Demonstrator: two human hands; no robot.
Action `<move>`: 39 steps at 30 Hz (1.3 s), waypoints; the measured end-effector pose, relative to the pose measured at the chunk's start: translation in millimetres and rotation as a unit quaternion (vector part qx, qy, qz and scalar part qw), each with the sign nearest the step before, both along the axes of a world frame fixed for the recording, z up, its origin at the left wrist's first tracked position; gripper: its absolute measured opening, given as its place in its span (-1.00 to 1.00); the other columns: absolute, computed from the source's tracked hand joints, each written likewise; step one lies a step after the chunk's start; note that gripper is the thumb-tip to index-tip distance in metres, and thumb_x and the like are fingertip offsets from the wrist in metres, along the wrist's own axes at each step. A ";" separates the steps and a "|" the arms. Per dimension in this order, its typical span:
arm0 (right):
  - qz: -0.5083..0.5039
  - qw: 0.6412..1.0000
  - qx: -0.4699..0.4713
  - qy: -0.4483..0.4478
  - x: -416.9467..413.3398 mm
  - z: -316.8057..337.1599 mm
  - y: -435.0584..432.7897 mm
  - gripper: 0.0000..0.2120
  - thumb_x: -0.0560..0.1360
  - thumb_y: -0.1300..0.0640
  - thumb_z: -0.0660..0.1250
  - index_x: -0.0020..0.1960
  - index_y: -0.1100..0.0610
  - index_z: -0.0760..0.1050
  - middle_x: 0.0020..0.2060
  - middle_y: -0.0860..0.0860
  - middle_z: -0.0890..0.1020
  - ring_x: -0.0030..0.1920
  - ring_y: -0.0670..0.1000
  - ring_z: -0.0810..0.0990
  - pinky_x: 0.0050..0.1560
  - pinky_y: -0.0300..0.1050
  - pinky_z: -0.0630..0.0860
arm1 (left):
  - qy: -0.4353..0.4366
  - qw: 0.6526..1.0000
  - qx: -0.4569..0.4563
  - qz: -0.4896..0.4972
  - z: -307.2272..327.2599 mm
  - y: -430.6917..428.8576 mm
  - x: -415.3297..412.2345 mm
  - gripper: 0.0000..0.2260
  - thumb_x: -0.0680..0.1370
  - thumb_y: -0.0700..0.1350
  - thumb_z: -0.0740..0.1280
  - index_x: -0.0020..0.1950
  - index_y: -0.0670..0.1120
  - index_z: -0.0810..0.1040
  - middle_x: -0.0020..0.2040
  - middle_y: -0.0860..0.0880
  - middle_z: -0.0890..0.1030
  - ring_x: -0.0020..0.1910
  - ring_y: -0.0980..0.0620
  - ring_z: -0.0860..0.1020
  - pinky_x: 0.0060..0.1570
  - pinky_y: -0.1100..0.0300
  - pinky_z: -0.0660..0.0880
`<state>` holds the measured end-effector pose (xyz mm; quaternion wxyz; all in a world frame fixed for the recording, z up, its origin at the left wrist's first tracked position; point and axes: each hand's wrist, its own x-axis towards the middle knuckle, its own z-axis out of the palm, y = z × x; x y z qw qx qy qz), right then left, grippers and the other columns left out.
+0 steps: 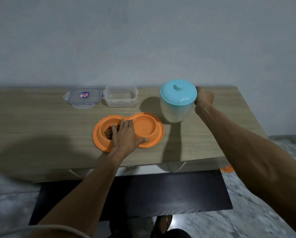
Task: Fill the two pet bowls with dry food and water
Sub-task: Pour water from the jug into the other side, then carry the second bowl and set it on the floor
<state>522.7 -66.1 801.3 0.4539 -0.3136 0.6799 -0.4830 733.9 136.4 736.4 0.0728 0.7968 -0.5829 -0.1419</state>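
Left hand (126,136) is flat on the orange double bowl (143,126): fingers straight and spread over the left cup, thumb out along the near rim of the right cup, grip apart, pressing and not grasping. Dry food (109,132) sits in a brown heap in that left cup, partly under the fingers. The right cup shows bare orange.

Over on the right, the right hand (203,98) has its grip clamped on the far right side of the jug (176,109), fingers curled tight. The jug's turquoise lid (178,93) is on, and the body leans a little. Whether its base touches the desk (40,126), I cannot tell.

The jug is just beyond the bowl's far right rim, with a narrow gap between them. A strip of wood runs between the bowl and the desk's near edge. Left of the bowl there is a wide stretch of open wood.

Along the far edge, by the wall (143,40), a clear tub (120,100) stands open with its tub lid (83,97) lying just beside it on the left. The desk's right edge runs close past the right wrist.
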 end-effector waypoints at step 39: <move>0.069 0.990 0.110 0.049 28.2 -69.4 79.7 -0.35 0.34 -0.22 0.17 0.20 0.25 0.52 0.10 0.19 0.61 0.11 0.24 0.59 0.20 0.18 0.52 | 0.076 0.985 -0.086 0.130 22.7 19.7 27.1 -0.15 0.46 0.40 0.21 0.56 -0.12 0.14 0.55 -0.09 0.23 0.54 -0.11 0.16 0.41 -0.24 0.16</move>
